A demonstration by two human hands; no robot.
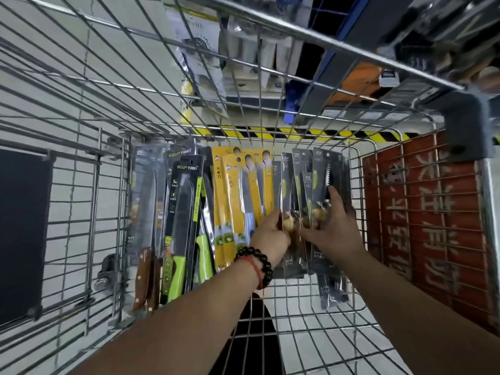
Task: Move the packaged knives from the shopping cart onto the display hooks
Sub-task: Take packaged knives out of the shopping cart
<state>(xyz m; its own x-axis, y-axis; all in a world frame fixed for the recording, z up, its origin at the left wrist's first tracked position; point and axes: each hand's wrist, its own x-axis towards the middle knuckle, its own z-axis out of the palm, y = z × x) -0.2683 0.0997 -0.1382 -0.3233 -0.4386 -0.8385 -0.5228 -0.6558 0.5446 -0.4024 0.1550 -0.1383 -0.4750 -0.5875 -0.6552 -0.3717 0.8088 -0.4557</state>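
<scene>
The head view looks down into a wire shopping cart [270, 315], and both forearms reach into its basket. The packaged knives stand side by side, leaning against the far wall of the cart, sorted by kind, which probably makes it easy to lift out one type at a time. From the left there are wooden-handled knives [147, 239], then green-handled knives in black cards [186, 220], then yellow-carded knives [243, 196], and on the right a group of dark-carded knives [313, 190], one of them showing a serrated blade.

The left hand [270, 231], with a beaded bracelet [255, 263] at the wrist, has its fingers curled round the left edge of the dark-carded group, low down near the handles. The right hand [331, 228] meets the same group from the other side: the fingers lie over the front of the packs and reach up toward the serrated blade, and they look partly bent about the bundle, though how firmly they clamp it cannot be told. The two hands appear to be gathering the dark cards into one stack, squeezing them together from both sides so that several can come out at once.

The dark packs sit directly between and under the hands, touching both; the yellow packs stand just beside the left hand, and the green and wooden ones are farther to the left, apart from either hand. All the knives are in the cart; none is lifted clear. Beyond the far wall hang blurred packaged goods [200, 50], likely the display, though no hooks can be made out. A red crate [422, 212] stands outside the cart's right wall.
</scene>
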